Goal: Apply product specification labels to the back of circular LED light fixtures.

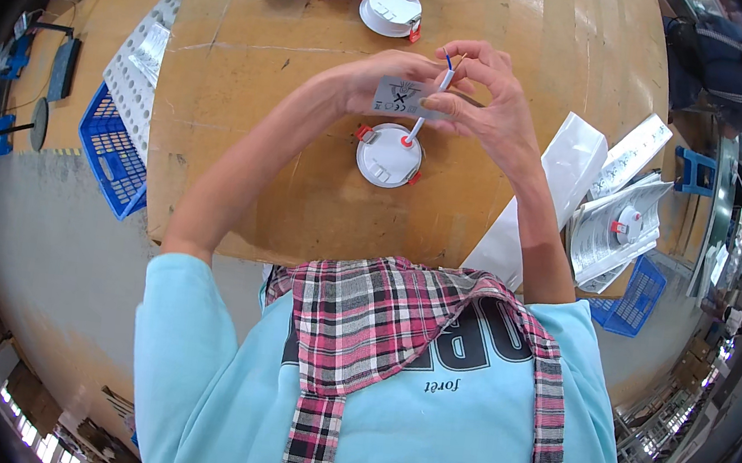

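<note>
A round white downlight [385,163] with red spring clips lies on the table in front of me. Its white cable [415,131] runs up between my hands and ends in bare blue and brown wires. A silvery printed label [394,98] sits against the cable. My left hand [371,80] grips the label from behind, its fingertips partly hidden. With thumb and fingers closed, my right hand [491,100] pinches the label's right end beside the cable; its index finger curves above, close to the wire ends.
Several more downlights [390,11] stand at the table's far edge. To the right lie a white glossy sheet [569,153] and silvery label sheets [591,241], with a small downlight [629,224] on top. Blue crates [108,150] and a perforated white board [130,71] are off the left side.
</note>
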The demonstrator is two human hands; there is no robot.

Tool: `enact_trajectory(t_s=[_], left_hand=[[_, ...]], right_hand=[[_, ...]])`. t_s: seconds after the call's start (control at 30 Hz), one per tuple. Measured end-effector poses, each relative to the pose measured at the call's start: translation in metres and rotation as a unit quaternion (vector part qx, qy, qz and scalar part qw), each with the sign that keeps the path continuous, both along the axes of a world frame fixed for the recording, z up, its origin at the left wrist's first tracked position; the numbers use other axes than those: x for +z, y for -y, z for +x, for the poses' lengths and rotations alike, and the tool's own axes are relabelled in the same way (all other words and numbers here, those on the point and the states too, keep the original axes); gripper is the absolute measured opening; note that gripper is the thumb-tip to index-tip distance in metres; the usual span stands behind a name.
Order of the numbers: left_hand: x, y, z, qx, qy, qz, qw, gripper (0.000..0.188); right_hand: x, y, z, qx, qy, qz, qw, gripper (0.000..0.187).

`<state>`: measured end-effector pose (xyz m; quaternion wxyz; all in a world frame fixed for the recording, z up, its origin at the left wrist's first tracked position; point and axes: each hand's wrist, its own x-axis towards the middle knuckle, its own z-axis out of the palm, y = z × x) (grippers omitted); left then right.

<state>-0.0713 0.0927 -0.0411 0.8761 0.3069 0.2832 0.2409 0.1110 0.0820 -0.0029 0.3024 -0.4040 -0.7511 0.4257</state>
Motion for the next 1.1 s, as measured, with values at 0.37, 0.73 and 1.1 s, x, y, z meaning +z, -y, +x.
enact_trajectory(t_s=[0.37, 0.73, 1.1], left_hand=[[-0.027, -0.006, 0.015, -0.001, 0.16, -0.173, 0.972, 0.026], [-0.009, 0.005, 0.003, 0.155, -0.07, 0.087, 0.982, 0.03], [-0.019, 0.009, -0.012, 0.211, -0.156, 0.142, 0.954, 0.016]], right_hand=[[-0.002, -0.003, 0.007, 0.006, 0.031, 0.073, 0.997, 0.021], [-0.01, 0.005, 0.008, -0.068, 0.009, 0.116, 0.991, 0.024], [-0.02, 0.008, 0.005, -0.098, -0.1, -0.022, 0.99, 0.018]])
